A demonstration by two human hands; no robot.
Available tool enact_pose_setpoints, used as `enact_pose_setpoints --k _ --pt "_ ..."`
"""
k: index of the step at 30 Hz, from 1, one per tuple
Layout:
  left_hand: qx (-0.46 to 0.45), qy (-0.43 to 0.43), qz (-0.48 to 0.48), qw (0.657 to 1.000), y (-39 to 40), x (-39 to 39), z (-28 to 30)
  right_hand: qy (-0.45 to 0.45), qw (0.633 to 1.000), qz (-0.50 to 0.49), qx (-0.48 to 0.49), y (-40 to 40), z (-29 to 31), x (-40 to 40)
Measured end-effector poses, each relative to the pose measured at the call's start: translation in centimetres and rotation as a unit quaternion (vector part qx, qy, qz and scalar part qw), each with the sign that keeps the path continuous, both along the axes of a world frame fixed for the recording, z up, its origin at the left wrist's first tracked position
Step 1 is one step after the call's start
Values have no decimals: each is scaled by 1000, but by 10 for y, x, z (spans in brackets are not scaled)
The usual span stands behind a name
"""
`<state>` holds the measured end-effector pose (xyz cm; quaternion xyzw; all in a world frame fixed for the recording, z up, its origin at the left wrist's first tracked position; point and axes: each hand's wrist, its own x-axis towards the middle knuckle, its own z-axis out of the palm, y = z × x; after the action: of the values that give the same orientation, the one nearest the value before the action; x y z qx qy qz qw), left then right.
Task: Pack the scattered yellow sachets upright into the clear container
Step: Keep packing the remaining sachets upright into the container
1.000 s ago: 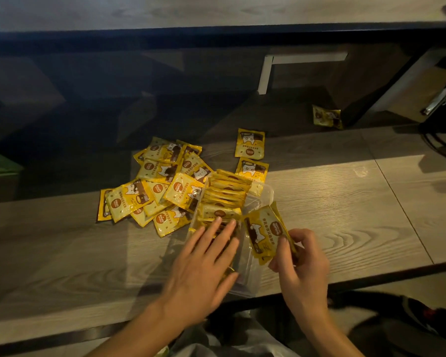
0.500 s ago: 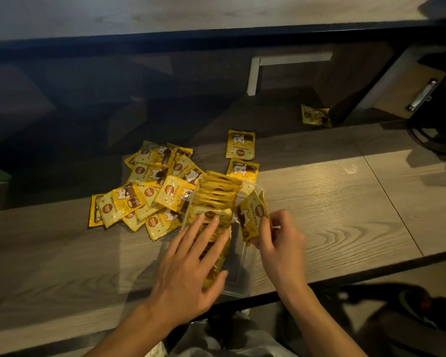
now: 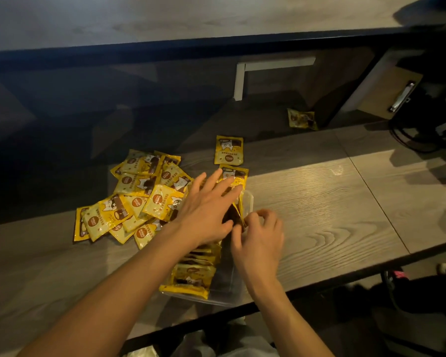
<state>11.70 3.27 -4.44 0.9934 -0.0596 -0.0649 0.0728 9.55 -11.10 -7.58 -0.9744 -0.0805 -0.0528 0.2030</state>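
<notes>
Near the table's front edge: clear plastic container point(image 3: 247, 202), mostly hidden under both forearms, only its rounded far-right corner and a hazy near wall readable. Inside along its left side, a row of sachets point(image 3: 191, 276) packed on edge, tops glossy and crinkled, the middle of the row covered by the left wrist. Left hand point(image 3: 206, 210) flat over the row's far end, fingers straight and spread, tips reaching a loose sachet point(image 3: 236, 175) beyond the rim. Right hand point(image 3: 258, 235) just beside it, fingers curled, thumb and fingertips pinching a dark-faced sachet point(image 3: 236, 215) standing upright at the container's far end; exact grip hard to make out in the dim light. Left of the container, a heap of flat sachets point(image 3: 137, 199), overlapping, shiny foil, square with a brown round mark, print too small to read. Farther back, one single sachet point(image 3: 229, 150) flat on the table point(image 3: 319, 202), grey wood grain, matte. Deeper in shadow, another sachet point(image 3: 302, 119), barely legible. Upper right, clipboard point(image 3: 394, 95) with metal clip, partly cut by darkness. Bottom right, floor clutter too dark to name.
</notes>
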Motion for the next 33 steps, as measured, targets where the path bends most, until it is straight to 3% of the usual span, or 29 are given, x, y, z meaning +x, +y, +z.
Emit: enact_pose_setpoints --k 10,15,20,22,27,33 --pt "-47 -59 20 997 -13 23 6 17 999 46 -23 -3 9 15" --pt "-139 -53 36 988 -6 28 6 19 989 84 122 -17 15 30" --pt "-220 -44 160 961 18 52 13 56 969 58 233 -15 30 98" --pt "-230 -32 201 952 28 65 14 82 971 81 209 -6 37 138" --pt "-217 16 270 938 43 89 13 141 960 240 29 30 33 216" --pt "-174 79 320 928 50 108 10 214 939 258 -74 67 6 263"
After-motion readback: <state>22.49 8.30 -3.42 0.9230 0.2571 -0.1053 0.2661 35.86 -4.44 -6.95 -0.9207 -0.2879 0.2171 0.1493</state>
